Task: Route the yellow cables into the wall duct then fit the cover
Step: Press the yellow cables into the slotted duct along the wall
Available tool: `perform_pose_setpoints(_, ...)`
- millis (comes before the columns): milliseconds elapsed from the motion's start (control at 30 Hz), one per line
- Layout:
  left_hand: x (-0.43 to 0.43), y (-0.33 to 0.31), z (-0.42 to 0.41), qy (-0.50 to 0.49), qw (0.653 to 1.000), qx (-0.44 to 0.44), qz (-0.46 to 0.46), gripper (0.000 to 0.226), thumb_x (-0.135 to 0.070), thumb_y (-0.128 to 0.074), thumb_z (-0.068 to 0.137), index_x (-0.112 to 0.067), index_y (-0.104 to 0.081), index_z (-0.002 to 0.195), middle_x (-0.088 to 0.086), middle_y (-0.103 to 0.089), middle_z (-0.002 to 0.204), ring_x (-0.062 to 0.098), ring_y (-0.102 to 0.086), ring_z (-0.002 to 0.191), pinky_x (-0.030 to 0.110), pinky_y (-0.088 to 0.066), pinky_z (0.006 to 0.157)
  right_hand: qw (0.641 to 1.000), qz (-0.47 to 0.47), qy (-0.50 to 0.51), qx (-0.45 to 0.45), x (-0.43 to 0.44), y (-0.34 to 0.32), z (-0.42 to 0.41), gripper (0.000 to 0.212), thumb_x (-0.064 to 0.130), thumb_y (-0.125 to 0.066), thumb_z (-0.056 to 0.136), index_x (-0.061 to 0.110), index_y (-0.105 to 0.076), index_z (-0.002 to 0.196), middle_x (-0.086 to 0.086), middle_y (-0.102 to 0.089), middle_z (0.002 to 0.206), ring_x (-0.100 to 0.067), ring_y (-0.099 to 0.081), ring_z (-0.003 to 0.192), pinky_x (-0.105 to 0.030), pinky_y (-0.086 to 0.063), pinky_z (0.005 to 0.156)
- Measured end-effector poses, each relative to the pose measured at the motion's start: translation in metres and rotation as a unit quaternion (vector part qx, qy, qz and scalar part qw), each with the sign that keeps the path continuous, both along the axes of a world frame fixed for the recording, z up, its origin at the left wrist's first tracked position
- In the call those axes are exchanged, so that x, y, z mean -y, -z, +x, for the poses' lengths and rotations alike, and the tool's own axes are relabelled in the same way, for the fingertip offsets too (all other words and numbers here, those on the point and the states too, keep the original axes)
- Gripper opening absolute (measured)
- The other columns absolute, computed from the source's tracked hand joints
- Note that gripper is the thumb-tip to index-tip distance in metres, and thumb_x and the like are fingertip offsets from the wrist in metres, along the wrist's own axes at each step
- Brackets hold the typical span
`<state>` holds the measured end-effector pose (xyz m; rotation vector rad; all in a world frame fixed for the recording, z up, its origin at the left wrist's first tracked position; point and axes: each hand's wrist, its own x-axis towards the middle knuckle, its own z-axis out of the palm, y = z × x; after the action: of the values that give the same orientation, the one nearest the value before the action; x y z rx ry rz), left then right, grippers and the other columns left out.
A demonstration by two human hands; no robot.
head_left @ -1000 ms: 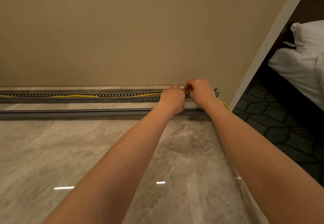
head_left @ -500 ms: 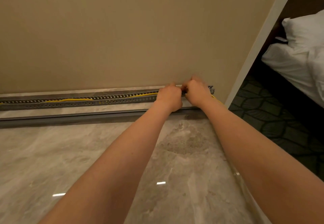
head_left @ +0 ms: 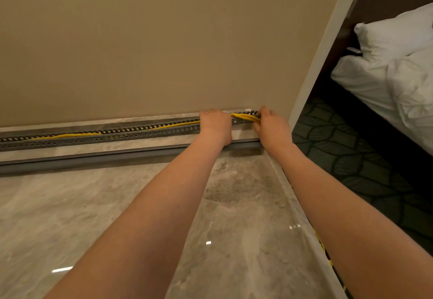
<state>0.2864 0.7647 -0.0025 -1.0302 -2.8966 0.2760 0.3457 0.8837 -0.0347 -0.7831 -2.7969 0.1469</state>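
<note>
Roughly, the routing looks well on but unfinished, and the cover step has not begun. Along the foot of the wall [head_left: 164, 41] the slotted grey duct [head_left: 117, 134] stands open, and the yellow cables [head_left: 244, 117] lie inside it for most of the visible run, showing as a thin line to the left and as a loose, raised bundle at the right end. The left hand [head_left: 215, 125] rests on the duct just left of that bundle, knuckles toward the camera; its fingers are bent over the far side and hidden, so I cannot tell whether they grip the cables or only press on them. The right hand [head_left: 271, 127] sits at the very end of the duct, thumb up and fingers curled round the bundle, holding it where it leaves the channel. More yellow shows low beside the right forearm, past the edge of the marble floor [head_left: 117, 216], so some slack probably remains to be fed in. Still to do, as I judge it: seat the raised bundle below the slotted edge, then lift the cover [head_left: 93, 161], which lies flat on the floor just in front of the duct, untouched, and fit it along the whole length.
</note>
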Motion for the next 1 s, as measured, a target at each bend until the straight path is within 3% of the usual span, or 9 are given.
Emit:
perform_pose_setpoints(100, -0.002, 0.001, 0.002, -0.006, 1.0, 0.0, -0.001, 0.031, -0.019, -0.052, 0.09, -0.01, -0.058, 0.12, 0.01, -0.058, 0.125, 0.028, -0.054, 0.118, 0.036, -0.042, 0.097, 1.0, 0.017, 0.021, 0.01, 0.005, 0.0, -0.003, 0.04, 0.028, -0.05, 0.095, 0.008, -0.042, 0.129, -0.018, -0.057, 0.122, -0.037, -0.057, 0.111, -0.041, -0.048, 0.084)
perform_pose_setpoints(200, -0.004, -0.002, 0.001, -0.012, 1.0, 0.013, 0.005, 0.029, -0.018, -0.051, 0.091, -0.011, -0.059, 0.117, 0.01, -0.059, 0.123, 0.028, -0.054, 0.117, 0.035, -0.041, 0.096, 0.997, 0.072, 0.004, 0.025, 0.003, -0.003, -0.005, 0.035, 0.023, -0.053, 0.093, 0.007, -0.049, 0.124, -0.017, -0.058, 0.12, -0.035, -0.056, 0.111, -0.041, -0.047, 0.083)
perform_pose_setpoints(300, -0.004, -0.003, -0.001, -0.015, 1.0, 0.007, 0.005, 0.028, -0.02, -0.052, 0.09, -0.011, -0.059, 0.116, 0.01, -0.06, 0.121, 0.028, -0.053, 0.116, 0.036, -0.039, 0.097, 0.974, 0.219, -0.044, 0.043, 0.0, -0.01, -0.01, 0.023, 0.013, -0.076, 0.069, 0.004, -0.069, 0.09, -0.012, -0.068, 0.095, -0.029, -0.067, 0.084, -0.035, -0.052, 0.065)
perform_pose_setpoints(333, -0.003, -0.002, -0.001, -0.017, 1.0, 0.006, 0.002, 0.028, -0.02, -0.052, 0.09, -0.012, -0.059, 0.116, 0.01, -0.061, 0.12, 0.028, -0.053, 0.115, 0.035, -0.039, 0.096, 0.964, 0.255, -0.052, 0.061, -0.003, -0.011, -0.01, 0.022, 0.012, -0.075, 0.07, 0.004, -0.07, 0.089, -0.012, -0.068, 0.094, -0.029, -0.067, 0.082, -0.035, -0.052, 0.065)
perform_pose_setpoints(400, -0.003, -0.001, -0.001, -0.018, 1.0, 0.008, 0.003, 0.028, -0.02, -0.053, 0.089, -0.012, -0.059, 0.115, 0.009, -0.061, 0.119, 0.028, -0.054, 0.114, 0.034, -0.039, 0.092, 0.965, 0.224, -0.095, 0.094, -0.008, -0.015, -0.008, 0.024, 0.006, -0.053, 0.09, -0.001, -0.058, 0.112, -0.017, -0.062, 0.113, -0.034, -0.063, 0.099, -0.04, -0.05, 0.078)
perform_pose_setpoints(467, -0.003, 0.0, -0.003, -0.019, 1.0, 0.009, 0.01, 0.027, -0.019, -0.053, 0.089, -0.012, -0.059, 0.114, 0.01, -0.061, 0.119, 0.028, -0.054, 0.114, 0.033, -0.039, 0.088, 0.96, 0.223, -0.125, 0.113, -0.014, -0.018, -0.008, 0.027, 0.004, -0.042, 0.096, 0.0, -0.049, 0.121, -0.018, -0.059, 0.119, -0.035, -0.06, 0.105, -0.04, -0.049, 0.078)
perform_pose_setpoints(733, 0.003, 0.002, -0.005, -0.013, 0.999, 0.023, 0.023, 0.03, -0.02, -0.053, 0.089, -0.007, -0.061, 0.115, 0.013, -0.057, 0.121, 0.029, -0.051, 0.116, 0.035, -0.042, 0.093, 0.93, 0.268, -0.175, 0.18, -0.013, -0.036, -0.009, 0.028, -0.001, -0.044, 0.094, 0.0, -0.054, 0.12, -0.018, -0.056, 0.121, -0.032, -0.056, 0.108, -0.039, -0.05, 0.081)
perform_pose_setpoints(867, 0.004, 0.003, -0.005, -0.012, 0.999, 0.025, 0.025, 0.029, -0.019, -0.054, 0.089, -0.008, -0.061, 0.114, 0.013, -0.057, 0.121, 0.029, -0.052, 0.115, 0.035, -0.042, 0.093, 0.939, 0.239, -0.169, 0.18, -0.01, -0.04, -0.012, 0.028, -0.008, -0.047, 0.09, -0.003, -0.059, 0.115, -0.02, -0.045, 0.129, -0.035, -0.059, 0.1, -0.039, -0.05, 0.08)
perform_pose_setpoints(1000, 0.005, 0.002, -0.003, -0.013, 0.999, 0.028, 0.032, 0.029, -0.018, -0.054, 0.089, -0.009, -0.061, 0.115, 0.012, -0.057, 0.121, 0.029, -0.054, 0.113, 0.034, -0.044, 0.092, 0.957, 0.197, -0.145, 0.154, -0.013, -0.043, -0.015, 0.03, -0.007, -0.046, 0.09, 0.0, -0.055, 0.117, -0.02, -0.059, 0.115, -0.037, -0.06, 0.101, -0.041, -0.049, 0.079)
